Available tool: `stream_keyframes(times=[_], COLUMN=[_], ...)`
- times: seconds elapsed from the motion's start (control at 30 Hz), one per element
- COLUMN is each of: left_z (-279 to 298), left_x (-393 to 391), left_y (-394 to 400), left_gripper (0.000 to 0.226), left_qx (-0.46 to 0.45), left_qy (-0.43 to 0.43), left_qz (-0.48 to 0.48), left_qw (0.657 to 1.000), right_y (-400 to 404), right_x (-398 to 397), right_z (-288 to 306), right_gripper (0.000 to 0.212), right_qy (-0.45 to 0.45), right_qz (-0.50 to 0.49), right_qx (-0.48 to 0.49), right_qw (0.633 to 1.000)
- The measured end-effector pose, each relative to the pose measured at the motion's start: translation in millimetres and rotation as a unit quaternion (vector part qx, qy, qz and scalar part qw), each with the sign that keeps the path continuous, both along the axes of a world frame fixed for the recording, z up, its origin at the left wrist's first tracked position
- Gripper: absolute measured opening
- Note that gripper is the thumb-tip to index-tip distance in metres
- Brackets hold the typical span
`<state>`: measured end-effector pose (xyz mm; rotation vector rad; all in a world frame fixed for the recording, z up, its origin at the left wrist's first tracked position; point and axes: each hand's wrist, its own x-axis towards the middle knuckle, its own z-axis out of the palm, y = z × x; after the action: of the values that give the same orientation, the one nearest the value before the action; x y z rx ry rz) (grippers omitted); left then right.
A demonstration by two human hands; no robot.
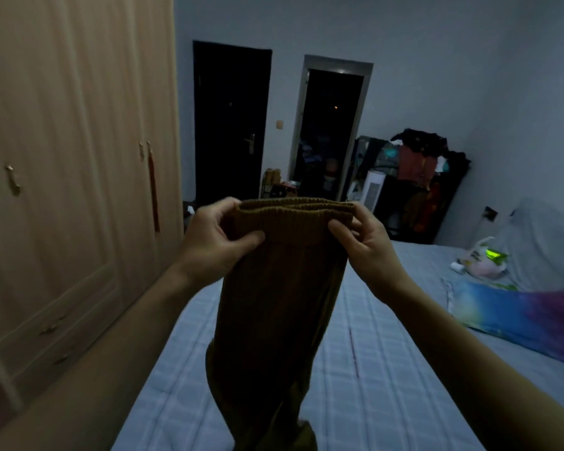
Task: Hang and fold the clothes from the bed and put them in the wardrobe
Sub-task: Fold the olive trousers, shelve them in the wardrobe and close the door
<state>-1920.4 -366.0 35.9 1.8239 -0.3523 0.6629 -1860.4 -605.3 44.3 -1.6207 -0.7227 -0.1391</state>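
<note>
A brown knitted garment with a ribbed band at the top hangs in front of me over the bed. My left hand pinches the left end of the ribbed band, thumb in front. My right hand pinches the right end the same way. The garment hangs straight down, and its lower end bunches at the bottom of the frame. The wardrobe, light wood with closed doors, stands along the left.
A rainbow-coloured cloth and a soft toy lie on the right of the bed by a grey pillow. A loaded clothes rack stands at the far wall beside two dark doorways.
</note>
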Motion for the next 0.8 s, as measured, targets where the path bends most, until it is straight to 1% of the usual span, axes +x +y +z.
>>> stream_keyframes(times=[0.17, 0.23, 0.33, 0.47, 0.57, 0.63, 0.7, 0.8], left_z=[0, -2, -1, 9, 11, 6, 0, -6], left_x=[-22, -30, -43, -67, -90, -110, -133, -170], left_y=[-16, -23, -32, -47, -61, -70, -77, -76], left_gripper=[0.028, 0.028, 0.027, 0.027, 0.026, 0.029, 0.033, 0.035], left_qx=[0.026, 0.030, 0.038, 0.046, 0.045, 0.043, 0.042, 0.031], left_qy=[-0.008, -0.016, -0.007, 0.025, 0.042, 0.053, 0.073, 0.115], left_qz=[0.066, 0.093, 0.097, 0.071, 0.072, 0.077, 0.078, 0.069], left_qw=[0.997, 0.995, 0.995, 0.996, 0.995, 0.995, 0.993, 0.990], right_y=[-17, -24, -35, -53, -64, -68, -71, -77], right_x=[-25, -32, -37, -43, -51, -59, -70, -94], right_z=[-8, -10, -14, -14, -17, -23, -31, -42], right_gripper=[0.025, 0.037, 0.053, 0.052, 0.048, 0.043, 0.040, 0.044], right_qy=[0.017, 0.022, 0.006, 0.003, 0.009, 0.012, 0.012, 0.035], right_qz=[0.002, 0.015, 0.000, 0.033, 0.072, 0.099, 0.132, 0.179], right_qx=[0.010, -0.009, -0.045, -0.003, 0.013, 0.022, 0.020, -0.005], right_qw=[1.000, 1.000, 0.999, 0.999, 0.997, 0.995, 0.991, 0.983])
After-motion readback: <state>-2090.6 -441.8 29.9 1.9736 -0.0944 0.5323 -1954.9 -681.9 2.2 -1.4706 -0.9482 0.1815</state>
